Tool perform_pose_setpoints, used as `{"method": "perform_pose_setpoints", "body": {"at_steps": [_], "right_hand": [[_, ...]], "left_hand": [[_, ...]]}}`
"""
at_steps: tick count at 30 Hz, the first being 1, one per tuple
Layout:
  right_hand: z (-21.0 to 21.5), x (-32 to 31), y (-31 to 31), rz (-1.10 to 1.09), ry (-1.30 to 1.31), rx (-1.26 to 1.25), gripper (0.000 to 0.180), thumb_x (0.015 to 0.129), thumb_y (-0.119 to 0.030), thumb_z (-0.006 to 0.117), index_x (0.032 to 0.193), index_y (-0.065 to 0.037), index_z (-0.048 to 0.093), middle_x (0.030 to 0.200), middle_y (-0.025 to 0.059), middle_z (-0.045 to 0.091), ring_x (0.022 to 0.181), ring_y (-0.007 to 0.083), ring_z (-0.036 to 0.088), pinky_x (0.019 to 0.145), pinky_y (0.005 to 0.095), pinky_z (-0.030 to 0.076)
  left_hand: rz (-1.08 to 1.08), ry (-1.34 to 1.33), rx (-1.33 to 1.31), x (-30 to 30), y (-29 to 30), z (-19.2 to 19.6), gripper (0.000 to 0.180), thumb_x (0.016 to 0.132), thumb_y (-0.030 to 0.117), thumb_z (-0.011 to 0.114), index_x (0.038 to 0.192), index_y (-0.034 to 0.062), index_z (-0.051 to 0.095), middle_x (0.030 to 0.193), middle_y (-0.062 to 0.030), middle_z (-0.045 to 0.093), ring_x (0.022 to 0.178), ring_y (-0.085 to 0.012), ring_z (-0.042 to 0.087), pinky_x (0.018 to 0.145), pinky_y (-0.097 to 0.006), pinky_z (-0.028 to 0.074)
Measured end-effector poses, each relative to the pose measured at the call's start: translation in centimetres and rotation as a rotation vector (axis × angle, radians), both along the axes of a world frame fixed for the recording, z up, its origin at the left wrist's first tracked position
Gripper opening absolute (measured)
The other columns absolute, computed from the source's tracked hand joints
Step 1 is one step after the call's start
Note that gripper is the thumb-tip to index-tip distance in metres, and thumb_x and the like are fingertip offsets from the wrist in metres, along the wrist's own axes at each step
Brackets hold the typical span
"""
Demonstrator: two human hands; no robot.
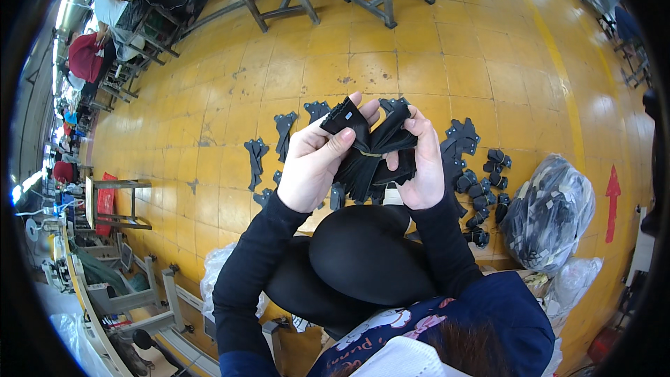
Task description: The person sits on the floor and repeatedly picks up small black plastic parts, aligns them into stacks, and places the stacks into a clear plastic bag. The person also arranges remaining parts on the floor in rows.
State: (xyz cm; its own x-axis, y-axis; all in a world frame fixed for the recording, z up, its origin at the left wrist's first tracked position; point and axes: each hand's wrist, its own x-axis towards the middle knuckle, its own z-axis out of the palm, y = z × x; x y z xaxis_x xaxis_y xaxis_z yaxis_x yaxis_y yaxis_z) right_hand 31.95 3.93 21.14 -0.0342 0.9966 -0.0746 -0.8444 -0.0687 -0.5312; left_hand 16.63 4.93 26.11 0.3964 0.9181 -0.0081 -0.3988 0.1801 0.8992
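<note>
Above my lap I hold a bundle of thin black fabric pieces point(359, 176), gathered at the middle by a narrow yellowish band point(372, 155). My left hand point(312, 162) is closed on the upper left end, its thumb pressed on a flap that carries a small pale label point(349, 116). On the other side, my right hand point(427, 171) grips the folded right end between thumb and fingers. The lower ends of the pieces fan out between my hands. Some fingers are hidden behind the fabric.
Flat black cut pieces point(257, 160) lie on the yellow tiled floor around the bundle, with rolled black bundles point(481, 195) to the right. Beside those stands a large clear plastic bag point(549, 213) of dark pieces. A stool point(118, 202) and workbenches are at left; people sit far left.
</note>
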Motion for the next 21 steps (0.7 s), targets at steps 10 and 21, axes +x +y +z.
{"method": "perform_pose_setpoints", "body": {"at_steps": [10, 21], "right_hand": [[0.14, 0.19, -0.23, 0.018, 0.081, -0.05, 0.017, 0.088, -0.019, 0.046, 0.099, -0.007, 0.051, 0.077, 0.0056, 0.061, 0.048, 0.0115, 0.051, 0.047, 0.0215, 0.042], [0.83, 0.24, -0.59, 0.039, 0.078, -0.042, 0.017, 0.089, -0.019, 0.045, 0.099, -0.008, 0.051, 0.078, 0.0057, 0.062, 0.049, 0.0117, 0.052, 0.048, 0.0222, 0.042]], "left_hand": [[-0.041, -0.082, -0.013, 0.15, -0.14, -0.19, 0.058, 0.092, 0.019, 0.054, 0.137, -0.0057, 0.028, 0.138, -0.023, 0.039, 0.13, -0.0314, 0.037, 0.107, -0.04, 0.03], [-0.011, -0.035, 0.03, -0.47, 0.2, -0.68, 0.056, 0.085, 0.015, 0.064, 0.131, -0.0071, 0.039, 0.129, -0.0231, 0.048, 0.122, -0.0322, 0.047, 0.104, -0.042, 0.037]]}}
